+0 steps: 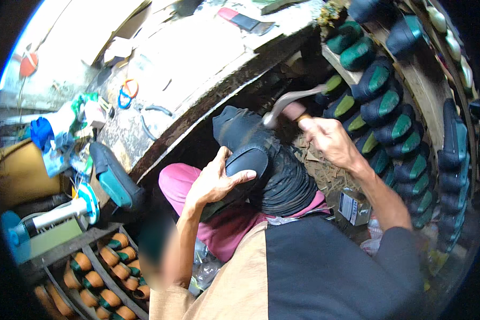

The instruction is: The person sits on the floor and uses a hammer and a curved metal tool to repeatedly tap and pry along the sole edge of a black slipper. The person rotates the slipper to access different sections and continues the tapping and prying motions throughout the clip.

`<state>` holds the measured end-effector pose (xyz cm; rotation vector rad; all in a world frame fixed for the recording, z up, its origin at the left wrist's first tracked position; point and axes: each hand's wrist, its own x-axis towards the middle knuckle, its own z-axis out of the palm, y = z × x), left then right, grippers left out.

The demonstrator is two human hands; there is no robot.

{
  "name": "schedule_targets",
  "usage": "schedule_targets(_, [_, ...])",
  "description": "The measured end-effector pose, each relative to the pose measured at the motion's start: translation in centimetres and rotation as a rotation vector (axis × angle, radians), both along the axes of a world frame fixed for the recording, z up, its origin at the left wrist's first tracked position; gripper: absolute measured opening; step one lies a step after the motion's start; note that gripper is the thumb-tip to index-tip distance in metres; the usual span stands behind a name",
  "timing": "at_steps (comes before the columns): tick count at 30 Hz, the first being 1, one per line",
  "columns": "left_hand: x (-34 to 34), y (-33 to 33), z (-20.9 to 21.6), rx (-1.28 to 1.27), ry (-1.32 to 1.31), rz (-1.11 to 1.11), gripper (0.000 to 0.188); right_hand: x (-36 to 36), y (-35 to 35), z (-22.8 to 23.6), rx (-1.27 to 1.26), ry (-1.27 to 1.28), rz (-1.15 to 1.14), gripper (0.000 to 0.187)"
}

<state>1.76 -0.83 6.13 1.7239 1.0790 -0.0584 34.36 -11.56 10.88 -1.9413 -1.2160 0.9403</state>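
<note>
Two hands are busy here. Our left hand point(216, 178) wraps its fingers tight around a black shoe point(248, 162) and presses it down on our lap, over the pink trousers point(226, 226). Our right hand point(330, 140) is closed around the handle of a hammer point(288, 101), raised just above the shoe. We think small, straight taps work best, with our thumb well away. Rows of black and green shoes point(389, 106) fill the rack point(426, 85) on our right.

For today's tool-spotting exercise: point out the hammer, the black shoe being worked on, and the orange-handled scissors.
hammer point(289, 99), head view, on the curved metal head.
black shoe point(249, 159), head view, on the rounded toe.
orange-handled scissors point(130, 87), head view, on a handle loop.
</note>
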Motion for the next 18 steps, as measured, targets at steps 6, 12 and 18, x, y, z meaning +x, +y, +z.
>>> schedule_targets(6, [0.6,0.0,1.0,-0.108,-0.138,0.192,0.081,-0.8,-6.1,-6.8,-0.17,0.343,-0.01,0.044])
schedule_targets(12, [-0.6,-2.1,1.5,-0.166,-0.64,0.8,0.066,2.1,-3.7,-17.7,-0.284,-0.079,-0.005,0.023])
schedule_targets(18, [-1.4,-7.1,-2.0,-0.381,-0.834,1.049,0.072,1.2,11.1,-23.4,0.018,-0.49,0.21,0.024])
